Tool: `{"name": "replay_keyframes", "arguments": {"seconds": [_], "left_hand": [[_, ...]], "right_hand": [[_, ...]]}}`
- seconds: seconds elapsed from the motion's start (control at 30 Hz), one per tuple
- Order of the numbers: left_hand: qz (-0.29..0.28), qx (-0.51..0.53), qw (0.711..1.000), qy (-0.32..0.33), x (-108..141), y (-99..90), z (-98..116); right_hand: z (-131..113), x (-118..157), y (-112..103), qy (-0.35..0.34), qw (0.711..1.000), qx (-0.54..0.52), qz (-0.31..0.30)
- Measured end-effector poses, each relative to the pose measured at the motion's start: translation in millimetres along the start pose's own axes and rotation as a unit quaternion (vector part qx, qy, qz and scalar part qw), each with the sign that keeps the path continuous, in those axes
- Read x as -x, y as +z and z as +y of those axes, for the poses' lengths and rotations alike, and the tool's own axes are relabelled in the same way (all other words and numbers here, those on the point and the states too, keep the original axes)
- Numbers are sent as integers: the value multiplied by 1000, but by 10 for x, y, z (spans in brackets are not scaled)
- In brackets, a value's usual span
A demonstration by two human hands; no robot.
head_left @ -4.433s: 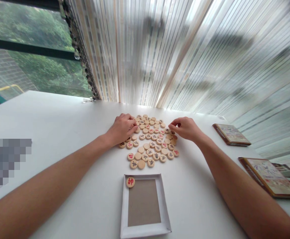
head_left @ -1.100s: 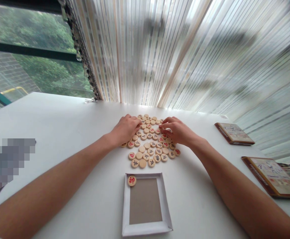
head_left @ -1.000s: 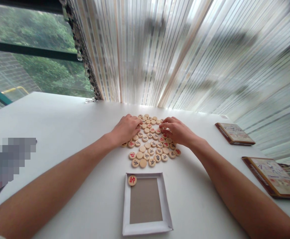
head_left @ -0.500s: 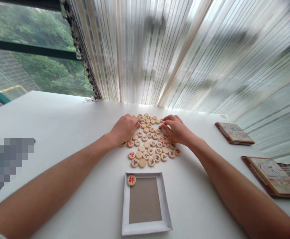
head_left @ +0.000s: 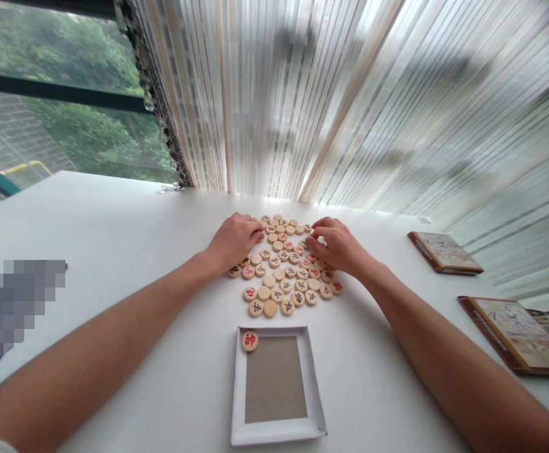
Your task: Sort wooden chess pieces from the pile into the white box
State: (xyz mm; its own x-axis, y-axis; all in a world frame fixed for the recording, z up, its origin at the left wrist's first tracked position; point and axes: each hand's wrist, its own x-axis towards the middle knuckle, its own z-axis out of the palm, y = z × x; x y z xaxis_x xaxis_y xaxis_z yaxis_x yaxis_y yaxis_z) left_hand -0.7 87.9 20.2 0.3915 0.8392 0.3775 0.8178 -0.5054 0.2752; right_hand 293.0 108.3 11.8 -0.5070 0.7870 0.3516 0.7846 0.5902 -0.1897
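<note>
Round wooden pieces [head_left: 278,274] with red or black characters, some plain side up, lie spread over the middle of the white table. My left hand [head_left: 237,240] is at the left edge of the spread, its fingers bent and over pieces there. Across from it, my right hand [head_left: 333,244] rests at the right edge with thumb and forefinger apart near a piece; nothing is visibly held. Closer to me is a shallow white tray [head_left: 316,390] with a brown bottom. One piece with a red character [head_left: 250,341] sits at its far left corner.
Two flat boxes with brown edges, one farther back [head_left: 446,253] and one nearer [head_left: 522,333], lie at the right. A blurred-out grey object [head_left: 14,308] is at the left. A striped curtain [head_left: 265,94] hangs behind the table [head_left: 127,233].
My left hand has shifted slightly left, uncovering a little more of the pieces beside it. My right hand stays almost in place. The pieces look nearly unchanged.
</note>
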Motion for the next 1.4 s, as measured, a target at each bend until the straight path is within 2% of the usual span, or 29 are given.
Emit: {"name": "replay_keyframes", "arguments": {"seconds": [0.3,0.5,0.73,0.9,1.1,1.4], "left_hand": [[2,-10,1000,2,5,0,-13],[24,-4,1000,-7,-22,-73,-43],[46,2,999,-10,-33,-104,-126],[87,3,996,-25,-14,-116,-247],[127,21,991,-33,10,-85,-354],[192,57,978,-54,57,-25,-363]], "right_hand": [[-22,-9,-12,2,999,-32,16],[-102,-30,-101,25,998,-51,29],[-196,-354,-106,20,999,-46,16],[-245,-563,-9,-7,999,-42,-11],[-225,-560,72,-39,998,-32,-40],[-248,-578,19,-58,997,-10,-57]]}}
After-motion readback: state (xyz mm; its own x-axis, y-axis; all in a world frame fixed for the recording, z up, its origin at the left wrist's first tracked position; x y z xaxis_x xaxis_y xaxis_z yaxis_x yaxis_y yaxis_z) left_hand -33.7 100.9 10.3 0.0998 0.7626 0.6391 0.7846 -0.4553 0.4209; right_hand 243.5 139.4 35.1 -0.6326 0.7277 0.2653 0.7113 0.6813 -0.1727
